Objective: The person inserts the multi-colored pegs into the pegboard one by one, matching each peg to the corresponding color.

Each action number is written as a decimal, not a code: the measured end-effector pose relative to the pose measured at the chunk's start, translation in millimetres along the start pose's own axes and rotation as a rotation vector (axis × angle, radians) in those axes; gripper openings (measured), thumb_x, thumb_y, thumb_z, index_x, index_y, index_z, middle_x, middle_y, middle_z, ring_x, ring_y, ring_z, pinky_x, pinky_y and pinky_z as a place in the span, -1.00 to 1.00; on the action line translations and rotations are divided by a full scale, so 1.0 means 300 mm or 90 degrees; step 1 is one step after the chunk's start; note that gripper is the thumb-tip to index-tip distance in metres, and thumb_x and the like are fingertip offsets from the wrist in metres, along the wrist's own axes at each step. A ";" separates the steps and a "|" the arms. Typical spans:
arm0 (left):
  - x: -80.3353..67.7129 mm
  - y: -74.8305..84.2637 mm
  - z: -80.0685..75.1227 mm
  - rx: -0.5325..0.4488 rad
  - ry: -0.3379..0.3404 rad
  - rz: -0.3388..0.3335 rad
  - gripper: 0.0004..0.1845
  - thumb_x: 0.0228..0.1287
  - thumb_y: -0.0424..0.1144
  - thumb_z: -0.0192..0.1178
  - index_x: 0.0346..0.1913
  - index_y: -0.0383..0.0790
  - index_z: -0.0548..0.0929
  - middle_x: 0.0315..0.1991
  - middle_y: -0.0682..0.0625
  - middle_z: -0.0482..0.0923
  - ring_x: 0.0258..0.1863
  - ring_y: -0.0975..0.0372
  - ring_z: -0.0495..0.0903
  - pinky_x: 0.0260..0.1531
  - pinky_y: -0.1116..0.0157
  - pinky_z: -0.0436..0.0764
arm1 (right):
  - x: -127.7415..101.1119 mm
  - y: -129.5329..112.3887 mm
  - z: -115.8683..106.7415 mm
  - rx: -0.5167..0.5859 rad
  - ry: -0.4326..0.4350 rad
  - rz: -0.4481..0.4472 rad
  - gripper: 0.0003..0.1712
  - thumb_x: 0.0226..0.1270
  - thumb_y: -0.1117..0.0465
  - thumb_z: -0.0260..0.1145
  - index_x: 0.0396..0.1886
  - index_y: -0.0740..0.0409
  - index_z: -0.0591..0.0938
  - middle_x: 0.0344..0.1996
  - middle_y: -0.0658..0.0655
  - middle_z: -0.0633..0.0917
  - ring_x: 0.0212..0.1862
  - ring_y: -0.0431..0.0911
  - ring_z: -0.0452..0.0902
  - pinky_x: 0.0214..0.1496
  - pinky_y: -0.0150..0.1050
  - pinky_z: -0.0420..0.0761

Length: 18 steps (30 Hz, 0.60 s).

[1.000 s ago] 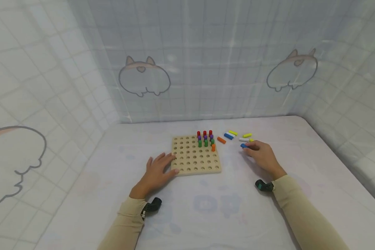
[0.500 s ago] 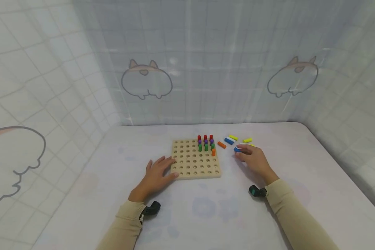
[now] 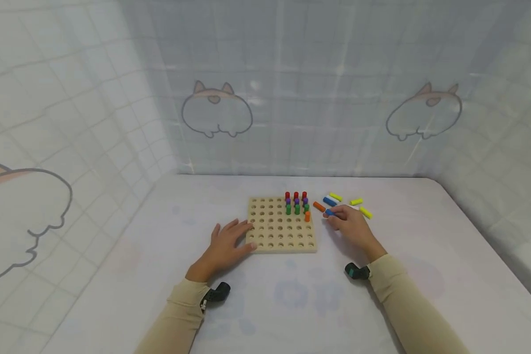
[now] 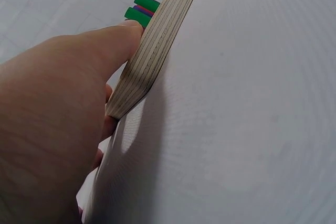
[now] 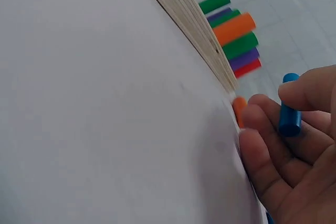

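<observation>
The right hand [image 3: 351, 227] pinched a blue peg [image 3: 329, 212] in its fingers [image 5: 310, 90], just right of the wooden pegboard [image 3: 280, 231] on the counter [image 3: 292, 295]. The left hand [image 3: 223, 246] rested on the board's left edge, fingers spread flat.

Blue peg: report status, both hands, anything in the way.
Right hand pinches blue peg, off the board. Left hand flat against pegboard left edge. Loose orange peg lies between the held peg and the board.

The right hand [image 5: 294, 150] is cut off at the wrist view's edge — its palm hides part of the blue peg [image 5: 289, 109].
</observation>
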State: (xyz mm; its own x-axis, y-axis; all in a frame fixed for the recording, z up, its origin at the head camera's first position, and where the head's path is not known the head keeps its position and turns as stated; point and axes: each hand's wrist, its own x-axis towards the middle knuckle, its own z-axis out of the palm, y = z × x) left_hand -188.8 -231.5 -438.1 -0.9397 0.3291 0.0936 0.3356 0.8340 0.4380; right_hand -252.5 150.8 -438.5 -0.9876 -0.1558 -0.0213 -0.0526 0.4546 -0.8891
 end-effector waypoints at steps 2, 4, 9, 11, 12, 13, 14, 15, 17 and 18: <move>-0.002 0.001 0.001 0.000 -0.005 0.000 -0.27 0.37 0.22 0.15 0.49 -0.03 0.38 0.49 -0.01 0.28 0.52 -0.02 0.08 0.39 -0.30 -0.27 | -0.001 -0.001 0.016 0.032 -0.011 -0.020 -0.71 0.53 0.22 0.22 0.12 0.24 0.47 0.06 0.16 0.71 -0.10 -0.01 0.66 -0.10 -0.28 0.67; -0.004 0.003 0.001 0.001 -0.006 0.001 -0.27 0.37 0.22 0.15 0.49 -0.03 0.38 0.49 -0.02 0.28 0.52 -0.03 0.08 0.39 -0.31 -0.27 | -0.001 -0.003 0.028 0.059 -0.019 -0.042 -0.66 0.55 0.27 0.18 0.20 0.29 0.41 0.06 0.22 0.70 -0.06 0.01 0.69 -0.08 -0.28 0.68; -0.008 0.005 -0.004 0.009 -0.004 -0.004 -0.28 0.38 0.23 0.14 0.49 -0.02 0.38 0.49 -0.01 0.28 0.53 -0.02 0.07 0.39 -0.31 -0.27 | 0.006 -0.019 0.045 0.057 -0.018 -0.079 -0.47 0.56 0.28 0.15 0.44 0.22 0.32 0.01 0.23 0.71 -0.07 -0.01 0.72 -0.08 -0.28 0.69; -0.010 0.009 -0.007 0.006 -0.005 -0.004 -0.28 0.38 0.22 0.15 0.49 -0.02 0.37 0.50 -0.01 0.27 0.53 -0.02 0.07 0.40 -0.30 -0.27 | 0.006 -0.024 0.047 0.043 -0.014 -0.076 -0.48 0.57 0.26 0.15 0.45 0.19 0.35 -0.02 0.21 0.72 -0.09 -0.03 0.72 -0.08 -0.24 0.70; -0.011 0.012 -0.010 0.004 -0.004 -0.003 -0.28 0.38 0.21 0.15 0.49 -0.03 0.37 0.50 -0.02 0.27 0.53 -0.02 0.07 0.40 -0.30 -0.27 | 0.006 -0.025 0.047 0.036 -0.012 -0.072 -0.49 0.57 0.25 0.16 0.44 0.17 0.36 -0.02 0.20 0.73 -0.11 -0.04 0.72 -0.07 -0.22 0.70; -0.012 0.014 -0.011 0.002 -0.002 0.000 -0.28 0.37 0.20 0.16 0.49 -0.04 0.38 0.49 -0.03 0.28 0.53 -0.03 0.07 0.39 -0.31 -0.27 | 0.006 -0.027 0.047 0.031 -0.009 -0.065 -0.50 0.56 0.23 0.17 0.42 0.16 0.38 -0.03 0.18 0.73 -0.11 -0.05 0.72 -0.05 -0.20 0.70; -0.013 0.015 -0.013 0.001 0.000 0.002 -0.28 0.37 0.20 0.16 0.49 -0.05 0.38 0.49 -0.03 0.28 0.53 -0.04 0.08 0.39 -0.31 -0.27 | 0.005 -0.029 0.047 0.029 -0.007 -0.055 -0.52 0.56 0.21 0.18 0.40 0.13 0.40 -0.02 0.16 0.74 -0.11 -0.06 0.72 -0.04 -0.18 0.69; -0.013 0.016 -0.014 0.000 0.002 0.003 -0.28 0.37 0.20 0.16 0.48 -0.05 0.39 0.49 -0.04 0.28 0.52 -0.04 0.08 0.39 -0.31 -0.27 | 0.003 -0.031 0.047 0.023 -0.006 -0.048 -0.52 0.56 0.18 0.19 0.39 0.11 0.41 -0.02 0.13 0.74 -0.12 -0.06 0.72 -0.02 -0.16 0.69; -0.013 0.017 -0.014 -0.001 0.003 0.004 -0.28 0.37 0.20 0.16 0.48 -0.05 0.39 0.49 -0.04 0.29 0.52 -0.04 0.08 0.39 -0.31 -0.27 | 0.000 -0.034 0.048 0.020 -0.004 -0.032 -0.52 0.54 0.13 0.22 0.37 0.09 0.43 -0.01 0.10 0.74 -0.11 -0.06 0.70 -0.01 -0.14 0.67; -0.013 0.017 -0.013 0.000 0.002 0.003 -0.28 0.37 0.20 0.16 0.48 -0.05 0.39 0.49 -0.03 0.28 0.52 -0.04 0.08 0.39 -0.31 -0.27 | -0.003 -0.035 0.048 0.016 -0.003 -0.025 -0.51 0.53 0.11 0.24 0.36 0.08 0.43 0.00 0.09 0.74 -0.12 -0.06 0.69 -0.03 -0.15 0.66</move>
State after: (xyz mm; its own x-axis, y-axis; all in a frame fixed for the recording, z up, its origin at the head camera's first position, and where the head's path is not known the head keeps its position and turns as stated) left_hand -183.7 -230.1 -432.8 -0.9380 0.3323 0.0982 0.3406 0.8325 0.4369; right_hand -248.9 133.6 -435.7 -0.9840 -0.1779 0.0117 -0.0876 0.4256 -0.9007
